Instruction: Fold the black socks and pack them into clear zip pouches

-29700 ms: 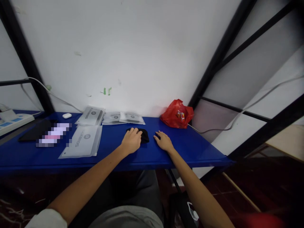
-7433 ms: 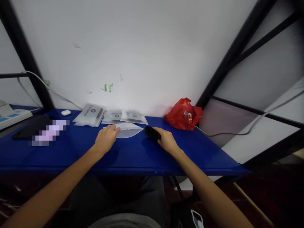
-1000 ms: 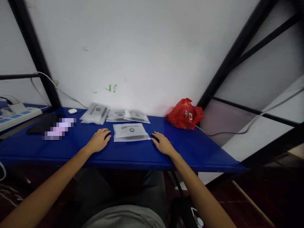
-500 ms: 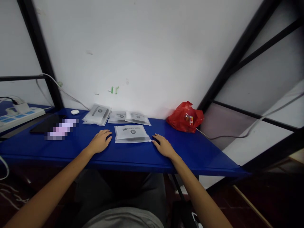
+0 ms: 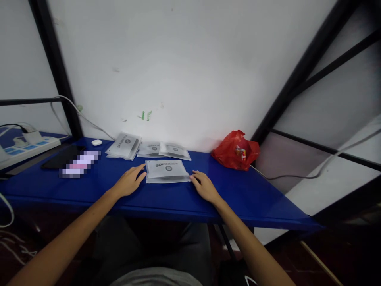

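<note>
A frosted zip bag [image 5: 166, 171] with dark print lies flat near the middle of the blue desk [image 5: 178, 202]. At its left edge rests my left hand [image 5: 131, 180], fingers extended, thumb apart. My right hand [image 5: 205, 186] is at the bag's lower right corner, its fingers loosely spread and the thumb at the corner. Neither hand grips anything. Behind the bag, against the wall, lie more such bags: a small stack [image 5: 124, 145] at left and two overlapping ones, a left bag [image 5: 149, 149] and a right bag [image 5: 175, 151].
A crumpled red plastic bag [image 5: 235, 151] sits at the right rear. On the left are a white earbud case [image 5: 97, 142], a dark flat device [image 5: 59, 157], a blurred-out object [image 5: 80, 163] and a power strip [image 5: 35, 147]. Black metal posts [image 5: 56, 67] frame the desk.
My left hand has moved right, up to the zip bag's left edge. My right hand stays by the right corner. The whole view has shifted slightly.
</note>
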A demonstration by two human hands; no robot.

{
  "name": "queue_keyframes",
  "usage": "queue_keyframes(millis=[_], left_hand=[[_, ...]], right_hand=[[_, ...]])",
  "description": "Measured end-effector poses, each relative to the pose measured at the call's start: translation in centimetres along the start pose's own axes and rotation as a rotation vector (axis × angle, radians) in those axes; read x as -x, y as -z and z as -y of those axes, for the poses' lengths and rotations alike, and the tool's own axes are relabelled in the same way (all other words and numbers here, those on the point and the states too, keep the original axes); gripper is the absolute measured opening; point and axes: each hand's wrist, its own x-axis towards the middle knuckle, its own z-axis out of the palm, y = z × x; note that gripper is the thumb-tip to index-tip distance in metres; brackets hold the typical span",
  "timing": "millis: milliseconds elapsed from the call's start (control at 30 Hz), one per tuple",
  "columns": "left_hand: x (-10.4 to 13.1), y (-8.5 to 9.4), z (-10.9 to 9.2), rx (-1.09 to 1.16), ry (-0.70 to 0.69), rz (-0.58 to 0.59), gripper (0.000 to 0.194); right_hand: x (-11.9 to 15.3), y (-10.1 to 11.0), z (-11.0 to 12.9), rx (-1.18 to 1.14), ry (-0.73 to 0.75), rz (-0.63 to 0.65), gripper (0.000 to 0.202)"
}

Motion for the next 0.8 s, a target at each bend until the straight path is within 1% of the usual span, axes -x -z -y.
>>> queue_keyframes(millis=[133,200,267,367,433,467,533,567,600,667,733,800], left_hand=[[-0.9,-0.8,-0.2,0.031,-0.051,-0.027,0.045],[-1.2,-0.8,-0.4,0.018,-0.102,-0.030,0.039],[-1.1,-0.3,-0.8,-0.018,-0.140,-0.009,0.034],[-0.3,0.7,-2.2,-0.124,-0.107,0.000,0.035],[0.3,1.1,-3.3,-0.227,-0.079,-0.051,0.038],[0.4,1.2,-3.9,-0.273,-0.090,-0.089,0.038],[0.3,1.1,-4.8,-0.318,-0.165,-0.151,0.034],[0.0,0.9,-5.2,-0.316,-0.218,-0.158,0.033],[-0.4,0.7,-5.5,-0.303,-0.269,-0.149,0.033],[-1.4,0.1,-5.8,-0.270,-0.334,-0.089,0.039],[-2.4,-0.5,-5.8,-0.252,-0.339,0.001,0.044],[-3.0,-1.0,-5.7,-0.247,-0.303,0.095,0.047]], right_hand=[[-1.0,-0.4,1.3,0.006,-0.026,-0.001,0.026],[-1.5,-0.4,1.6,0.014,-0.055,0.011,0.023],[-1.9,-0.4,1.7,0.013,-0.073,0.029,0.020],[-2.5,-0.5,1.7,0.001,-0.054,0.066,0.016],[-3.1,-0.8,1.8,-0.007,-0.014,0.088,0.016],[-3.4,-1.2,2.0,-0.010,0.013,0.096,0.017],[-4.1,-2.0,2.4,-0.006,0.070,0.105,0.017],[-4.5,-2.4,2.6,0.001,0.095,0.107,0.017],[-4.8,-2.8,2.9,0.009,0.116,0.105,0.018],[-5.3,-3.4,3.1,0.027,0.144,0.087,0.020],[-5.4,-3.6,3.1,0.034,0.156,0.053,0.022],[-5.3,-3.4,2.6,0.032,0.150,0.019,0.024]])
